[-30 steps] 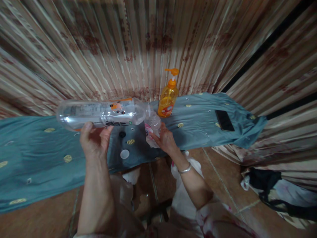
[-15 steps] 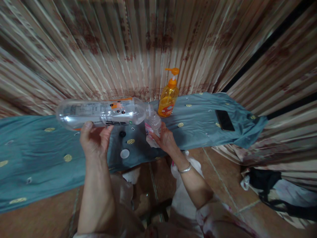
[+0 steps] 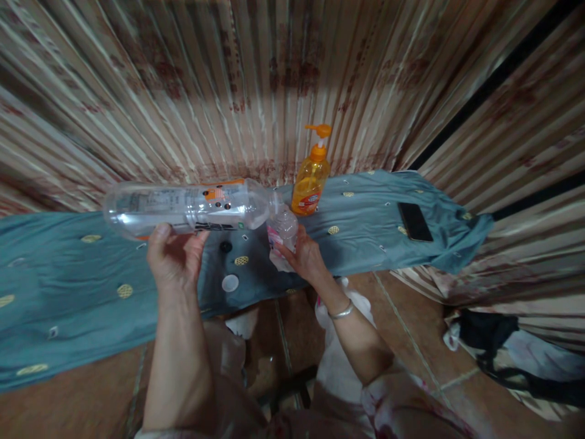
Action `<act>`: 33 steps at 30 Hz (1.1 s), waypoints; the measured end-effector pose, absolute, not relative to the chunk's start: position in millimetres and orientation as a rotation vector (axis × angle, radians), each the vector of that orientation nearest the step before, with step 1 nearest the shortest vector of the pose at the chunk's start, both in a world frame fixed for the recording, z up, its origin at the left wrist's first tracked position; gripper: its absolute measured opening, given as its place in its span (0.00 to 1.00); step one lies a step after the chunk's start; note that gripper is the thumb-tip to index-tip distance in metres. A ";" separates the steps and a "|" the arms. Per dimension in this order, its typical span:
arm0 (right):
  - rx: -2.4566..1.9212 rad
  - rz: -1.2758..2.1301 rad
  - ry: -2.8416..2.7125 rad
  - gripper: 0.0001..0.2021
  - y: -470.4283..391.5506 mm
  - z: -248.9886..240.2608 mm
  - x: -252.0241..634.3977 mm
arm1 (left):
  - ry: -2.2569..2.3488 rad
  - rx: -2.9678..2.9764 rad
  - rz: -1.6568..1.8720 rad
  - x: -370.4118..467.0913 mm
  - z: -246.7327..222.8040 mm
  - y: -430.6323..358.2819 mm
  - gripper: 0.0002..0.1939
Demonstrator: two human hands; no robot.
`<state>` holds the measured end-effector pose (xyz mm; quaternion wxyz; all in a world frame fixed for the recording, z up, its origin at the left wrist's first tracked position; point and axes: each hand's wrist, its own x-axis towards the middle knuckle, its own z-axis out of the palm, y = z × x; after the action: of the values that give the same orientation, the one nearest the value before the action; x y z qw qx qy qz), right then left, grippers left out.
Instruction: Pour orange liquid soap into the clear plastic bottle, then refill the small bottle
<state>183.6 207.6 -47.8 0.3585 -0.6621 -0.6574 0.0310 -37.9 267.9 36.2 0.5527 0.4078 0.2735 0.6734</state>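
Observation:
My left hand (image 3: 177, 253) grips a large clear plastic bottle (image 3: 183, 208) from below, holding it lengthwise with its neck toward the right. A small clear bottle (image 3: 284, 227) with a pink label is in my right hand (image 3: 305, 253), its fingers wrapped round the side. The mouth of the large bottle is at the top of the small one; whether they touch, I cannot tell. Below them on the cloth lie a black cap (image 3: 225, 247) and a white round lid (image 3: 230, 283).
Behind the small bottle stands an orange pump bottle (image 3: 311, 183). A dark phone (image 3: 415, 221) lies farther right on the green patterned cloth (image 3: 361, 238). A pleated curtain (image 3: 256, 91) hangs along the back. Dark and pale fabric (image 3: 516, 353) is at the lower right.

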 end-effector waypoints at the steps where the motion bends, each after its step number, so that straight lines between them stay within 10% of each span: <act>1: -1.711 0.078 -1.696 0.32 207.7 -48.1 183.6 | 0.650 0.971 1.594 -38.5 35.8 268.0 0.08; 33: -1.731 0.081 -1.700 0.32 207.2 -48.0 183.8 | 0.643 0.867 1.627 -34.8 39.1 266.5 0.09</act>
<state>183.8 207.2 -48.0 0.3494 -0.6681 -0.6562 0.0311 -34.8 266.5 39.1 0.5602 0.3677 0.2728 0.6903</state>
